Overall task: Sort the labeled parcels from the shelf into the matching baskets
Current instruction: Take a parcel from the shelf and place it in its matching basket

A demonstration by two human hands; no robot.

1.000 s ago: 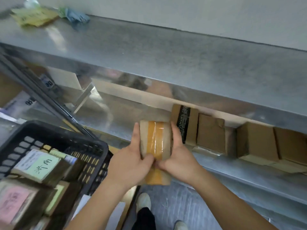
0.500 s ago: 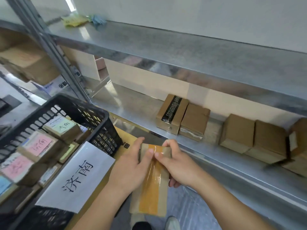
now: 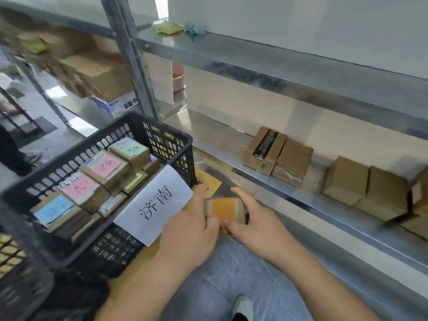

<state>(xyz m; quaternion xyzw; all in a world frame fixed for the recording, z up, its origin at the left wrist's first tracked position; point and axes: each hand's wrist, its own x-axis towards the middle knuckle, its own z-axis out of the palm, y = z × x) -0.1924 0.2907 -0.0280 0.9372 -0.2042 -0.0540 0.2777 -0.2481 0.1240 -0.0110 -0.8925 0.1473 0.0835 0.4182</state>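
Observation:
A small cardboard parcel (image 3: 225,207) with a strip of orange tape is held between both hands in front of the shelf. My left hand (image 3: 190,228) grips its left side and my right hand (image 3: 254,224) grips its right side, index finger stretched over the top. Its label is not visible. To the left stands a black plastic basket (image 3: 166,135) with a white paper sign (image 3: 154,205) in black handwriting on its near wall. Several parcels with pink, green and blue labels lie inside. More plain brown parcels (image 3: 278,156) sit on the metal shelf (image 3: 220,140).
An upper metal shelf board (image 3: 278,66) juts out above the parcels. A steel upright (image 3: 132,59) rises behind the basket. Larger cartons (image 3: 97,72) fill the bay at left. Another basket (image 3: 9,253) shows at the left edge. My shoe (image 3: 243,306) stands on grey floor.
The parcel has been turned in my hands from hanging lengthwise to lying short and level, and carried slightly left toward the basket. The view has swung left, showing more of the basket.

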